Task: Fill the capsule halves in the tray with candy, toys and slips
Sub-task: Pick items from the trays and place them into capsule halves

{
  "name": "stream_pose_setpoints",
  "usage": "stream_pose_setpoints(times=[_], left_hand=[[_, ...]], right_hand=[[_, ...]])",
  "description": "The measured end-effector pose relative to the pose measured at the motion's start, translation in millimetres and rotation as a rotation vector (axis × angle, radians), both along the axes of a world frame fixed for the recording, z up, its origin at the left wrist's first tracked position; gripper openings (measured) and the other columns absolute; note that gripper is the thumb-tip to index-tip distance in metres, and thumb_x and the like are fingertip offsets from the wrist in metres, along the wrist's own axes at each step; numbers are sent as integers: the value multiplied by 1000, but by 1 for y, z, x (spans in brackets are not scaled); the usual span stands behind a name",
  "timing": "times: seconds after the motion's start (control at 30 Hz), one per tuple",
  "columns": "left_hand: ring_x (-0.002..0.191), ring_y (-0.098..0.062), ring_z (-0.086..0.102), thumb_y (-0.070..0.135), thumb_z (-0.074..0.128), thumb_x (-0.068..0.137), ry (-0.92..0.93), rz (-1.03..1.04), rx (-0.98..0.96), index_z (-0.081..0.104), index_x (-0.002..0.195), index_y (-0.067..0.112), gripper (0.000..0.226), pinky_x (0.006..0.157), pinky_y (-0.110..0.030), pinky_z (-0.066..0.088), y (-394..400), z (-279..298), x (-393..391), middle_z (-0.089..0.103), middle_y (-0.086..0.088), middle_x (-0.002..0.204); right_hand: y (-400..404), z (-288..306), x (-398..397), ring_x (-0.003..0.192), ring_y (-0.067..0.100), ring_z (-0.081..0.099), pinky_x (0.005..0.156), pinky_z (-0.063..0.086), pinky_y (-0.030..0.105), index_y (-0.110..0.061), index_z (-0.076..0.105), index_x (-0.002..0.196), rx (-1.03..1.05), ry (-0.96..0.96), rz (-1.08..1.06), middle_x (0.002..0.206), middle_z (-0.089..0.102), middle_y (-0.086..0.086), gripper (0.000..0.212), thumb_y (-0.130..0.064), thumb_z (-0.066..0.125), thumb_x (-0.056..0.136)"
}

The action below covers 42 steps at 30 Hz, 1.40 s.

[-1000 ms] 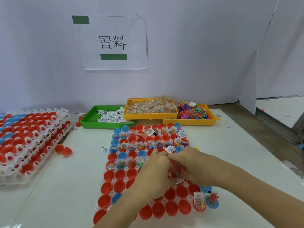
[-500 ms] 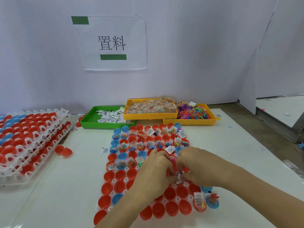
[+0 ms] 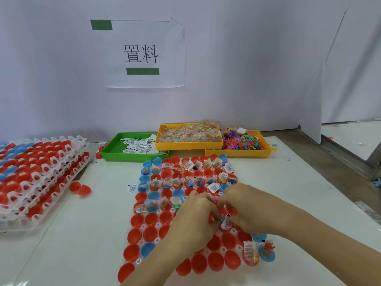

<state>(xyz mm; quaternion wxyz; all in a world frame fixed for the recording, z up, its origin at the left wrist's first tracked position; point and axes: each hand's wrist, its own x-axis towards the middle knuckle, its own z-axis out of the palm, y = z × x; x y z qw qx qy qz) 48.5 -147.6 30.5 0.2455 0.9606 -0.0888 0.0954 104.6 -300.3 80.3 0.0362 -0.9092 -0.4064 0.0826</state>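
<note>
Both my hands have crept nearer along the tray [image 3: 132, 258], left hand [image 3: 192, 221] curled, its hold hidden, right hand [image 3: 250, 211] pinching a light, floppy slip [image 3: 225, 222] best held by its edge.

Red and blue capsule halves [image 3: 151, 218], green bin [image 3: 115, 150]

One head-worn wide-angle camera looks forward and down from the near edge of the white tabletop [image 3: 278, 182], close above the capsule tray [image 3: 158, 225], facing the far edge and the white wall [image 3: 247, 58] behind.
</note>
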Motion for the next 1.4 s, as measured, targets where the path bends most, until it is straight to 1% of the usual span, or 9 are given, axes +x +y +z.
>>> stream_pose_setpoints(times=[0.17, 0.33, 0.57, 0.8, 1.0, 1.2, 1.27, 1.33, 1.4], left_hand=[[98, -6, 40, 30, 69, 84, -15, -7, -47, 75, 92, 27, 11, 83, -20, 40, 1, 0, -2, 59, 17, 107], [99, -7, 44, 50, 69, 79, -3, 50, -64, 71, 82, 27, 23, 84, -24, 44, -3, 0, -5, 59, 16, 103], [98, -11, 42, 32, 72, 82, 11, 57, -31, 72, 87, 26, 8, 84, -22, 43, -3, -2, -4, 56, 13, 103], [97, -11, 42, 32, 71, 79, 40, 55, -53, 70, 83, 24, 9, 83, -26, 46, -3, -1, -5, 55, 10, 100], [98, -10, 42, 31, 71, 81, 42, 54, -74, 67, 86, 25, 8, 83, -25, 46, -2, -2, -5, 54, 11, 100], [94, -4, 42, 27, 72, 79, 31, 39, -85, 62, 75, 30, 10, 94, -21, 37, 1, -2, -5, 53, 13, 100], [93, 1, 40, 26, 73, 77, 27, 41, -95, 63, 76, 28, 10, 96, -20, 35, 4, -3, -4, 52, 14, 101], [93, 3, 40, 28, 74, 76, 26, 53, -100, 64, 77, 28, 10, 90, -15, 35, 6, -5, -3, 51, 16, 101], [97, 1, 39, 31, 75, 75, 36, 74, -92, 65, 79, 29, 11, 76, -10, 34, 8, -6, -3, 50, 18, 101]], right_hand=[[0, 3, -1, 94, 10, 60, 78, 48, 21, -21, 74, 105, 23, 47, 18, 103, 67, -6, 17, -17, 60, 95], [1, 2, 0, 92, 11, 62, 83, 55, 27, -19, 74, 103, 8, 53, 0, 101, 68, -4, 15, -18, 61, 96], [1, 4, 4, 90, 11, 66, 84, 58, 31, -18, 77, 105, -19, 106, -7, 101, 73, -5, 26, -7, 55, 94], [2, -1, 6, 86, 11, 66, 80, 59, 29, -18, 76, 104, -23, 105, 6, 98, 72, -5, 20, -13, 58, 95], [-4, -5, 11, 72, 2, 54, 73, 53, 22, -30, 67, 111, 58, 73, 11, 78, 50, -20, 23, -15, 61, 95], [-8, -6, 8, 71, -6, 52, 62, 43, 13, -29, 67, 108, 140, 76, 52, 73, 49, -21, 24, -11, 62, 94], [-8, -7, 8, 71, -6, 55, 64, 47, 16, -28, 66, 111, 174, 108, 44, 73, 51, -20, 25, -10, 63, 94], [-7, -9, 8, 71, 0, 57, 70, 53, 22, -29, 63, 114, 189, 131, 38, 75, 55, -16, 28, -9, 64, 93], [-6, -12, 8, 73, 5, 59, 71, 55, 25, -30, 59, 114, 187, 138, 38, 78, 57, -13, 32, -7, 64, 93]])
